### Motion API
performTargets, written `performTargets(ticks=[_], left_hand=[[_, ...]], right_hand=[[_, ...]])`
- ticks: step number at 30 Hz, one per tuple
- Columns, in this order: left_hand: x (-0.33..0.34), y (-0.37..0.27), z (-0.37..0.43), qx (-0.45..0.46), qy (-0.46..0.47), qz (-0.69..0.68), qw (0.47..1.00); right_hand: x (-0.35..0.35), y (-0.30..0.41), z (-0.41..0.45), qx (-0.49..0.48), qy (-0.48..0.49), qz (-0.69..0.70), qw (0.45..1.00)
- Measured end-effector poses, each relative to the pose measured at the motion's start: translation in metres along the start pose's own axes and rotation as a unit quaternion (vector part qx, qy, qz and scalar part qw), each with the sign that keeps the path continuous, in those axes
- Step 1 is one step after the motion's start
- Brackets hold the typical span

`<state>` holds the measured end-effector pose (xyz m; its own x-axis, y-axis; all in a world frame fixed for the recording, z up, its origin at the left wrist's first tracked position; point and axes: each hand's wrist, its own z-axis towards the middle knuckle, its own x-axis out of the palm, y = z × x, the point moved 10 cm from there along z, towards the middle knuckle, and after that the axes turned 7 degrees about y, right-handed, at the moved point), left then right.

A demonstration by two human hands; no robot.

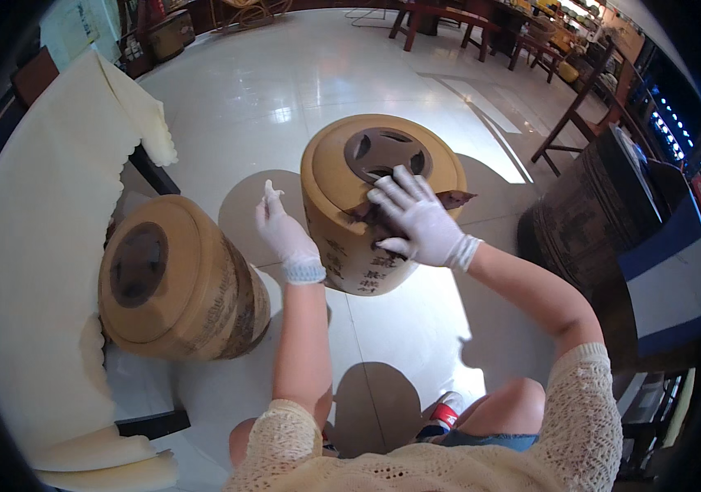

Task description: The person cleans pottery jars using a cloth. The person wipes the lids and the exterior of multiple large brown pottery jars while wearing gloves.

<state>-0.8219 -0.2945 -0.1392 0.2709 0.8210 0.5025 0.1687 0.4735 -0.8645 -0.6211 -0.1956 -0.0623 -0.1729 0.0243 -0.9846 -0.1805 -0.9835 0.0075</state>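
A tan ceramic jar (350, 264) with dark brush writing stands on the floor before me, its round lid (332, 160) bearing a brown, cut-out knob. Wearing a white glove, my right hand (421, 224) is spread against the lid's near right edge, over a dark, reddish-brown cloth or similar thin piece (456, 198) that sticks out on both sides. My left hand (282, 230), gloved too, is raised left of the jar, with its fingers partly curled and nothing seen in it. A second lidded tan jar (202, 289) with dark decoration stands to the left.
Along the left hangs a cream scalloped cloth (36, 246) over a table. A large dark barrel-like container (578, 215) and a wooden chair (590, 117) stand at right. Red-brown benches (442, 15) are at the back. My knee and shoe show below.
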Motion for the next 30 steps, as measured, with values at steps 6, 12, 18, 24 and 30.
performTargets(ticks=[6, 12, 18, 24, 30], left_hand=[[0.013, -0.021, -0.011, 0.102, -0.008, -0.001, 0.995], [0.110, -0.005, -0.014, 0.298, 0.156, 0.524, 0.782], [0.109, 0.024, 0.005, 0.223, 0.187, 0.574, 0.766], [0.109, 0.026, 0.005, 0.247, 0.183, 0.582, 0.753], [0.115, 0.030, 0.001, 0.252, 0.188, 0.572, 0.758]], right_hand=[[0.035, 0.031, 0.143, -0.105, 0.068, -0.025, 0.992], [0.066, -0.166, 0.210, 0.270, 0.171, 0.118, 0.940], [0.056, -0.274, 0.080, 0.399, 0.080, 0.242, 0.881], [0.072, -0.230, -0.113, 0.421, -0.066, 0.486, 0.763], [-0.034, -0.161, -0.039, 0.159, -0.235, 0.208, 0.936]])
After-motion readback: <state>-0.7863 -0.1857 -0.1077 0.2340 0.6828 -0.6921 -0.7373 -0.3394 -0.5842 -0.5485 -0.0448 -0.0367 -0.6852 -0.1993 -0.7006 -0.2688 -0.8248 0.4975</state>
